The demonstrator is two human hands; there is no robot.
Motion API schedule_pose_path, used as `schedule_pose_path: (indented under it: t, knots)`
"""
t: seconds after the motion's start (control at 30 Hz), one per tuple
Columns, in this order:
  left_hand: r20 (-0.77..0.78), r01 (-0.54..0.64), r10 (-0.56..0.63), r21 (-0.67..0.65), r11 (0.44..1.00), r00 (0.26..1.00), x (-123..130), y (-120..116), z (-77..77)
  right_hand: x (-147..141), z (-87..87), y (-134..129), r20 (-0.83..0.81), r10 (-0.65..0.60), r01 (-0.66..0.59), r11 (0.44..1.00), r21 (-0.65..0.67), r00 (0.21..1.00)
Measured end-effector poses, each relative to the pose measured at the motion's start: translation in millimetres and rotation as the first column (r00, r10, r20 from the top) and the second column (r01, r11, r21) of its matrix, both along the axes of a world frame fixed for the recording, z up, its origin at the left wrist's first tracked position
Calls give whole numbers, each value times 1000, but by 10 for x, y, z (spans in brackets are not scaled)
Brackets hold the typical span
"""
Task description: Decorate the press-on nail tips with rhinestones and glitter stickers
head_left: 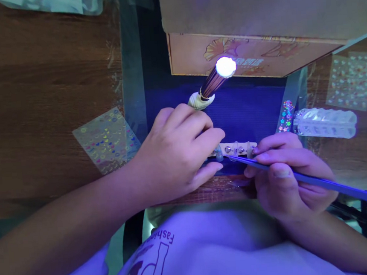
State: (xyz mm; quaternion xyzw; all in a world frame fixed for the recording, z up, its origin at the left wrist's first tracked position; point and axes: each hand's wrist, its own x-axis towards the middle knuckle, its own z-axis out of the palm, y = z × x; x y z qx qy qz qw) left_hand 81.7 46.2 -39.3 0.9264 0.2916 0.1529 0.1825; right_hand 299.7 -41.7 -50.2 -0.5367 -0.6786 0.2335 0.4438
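Left hand [184, 148] straddles pale strip [241, 145] while right hand [286, 190] grips slim tool [351, 190]

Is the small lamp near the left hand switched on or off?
The lamp is on: its round end glows bright white.

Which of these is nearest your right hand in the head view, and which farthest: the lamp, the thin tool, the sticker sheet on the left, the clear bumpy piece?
1. Thin tool: held in the right hand.
2. Clear bumpy piece: just beyond the hand, toward the right.
3. Lamp: ahead and to the left.
4. Sticker sheet: far left, past the left hand.
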Motion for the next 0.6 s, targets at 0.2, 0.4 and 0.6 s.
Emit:
schedule_pose_path:
  t: [0.2, 0.4, 0.6]
  knots:
    - [-8, -1, 1, -3, 1000, 1000, 0, -3, 6, -9, 3, -3, -11, -32, 32, 999, -13, 999]
    - [5, 5, -5, -1, 1000, 1000, -5, -1, 1, -25, 16, -12, 3, -44, 44, 999, -32, 999]
    - [18, 21, -21, 15, 1000, 1000, -7, 4, 4, -8, 15, -6, -5, -23, 23, 999, -35, 1000]
